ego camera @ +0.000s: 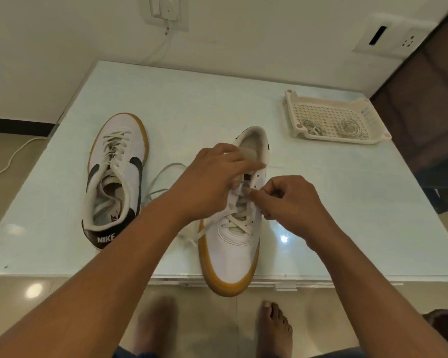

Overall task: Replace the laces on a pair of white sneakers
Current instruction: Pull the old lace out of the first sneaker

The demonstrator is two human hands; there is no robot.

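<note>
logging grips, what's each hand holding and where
The right hand pinches the lace at the near sneaker's upper eyelets; left hand is blurred, seemingly on the same lace.

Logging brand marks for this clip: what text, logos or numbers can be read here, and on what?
"NIKE": white letters on the black heel tab of the sneaker on the table's left.
Dark swoosh, no words, on its side.
Print inside it: partly hidden, unreadable.
None elsewhere.

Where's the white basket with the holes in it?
In the head view, the white basket sits at the far right of the table, beyond the sneaker being laced, with coiled laces inside.
</note>
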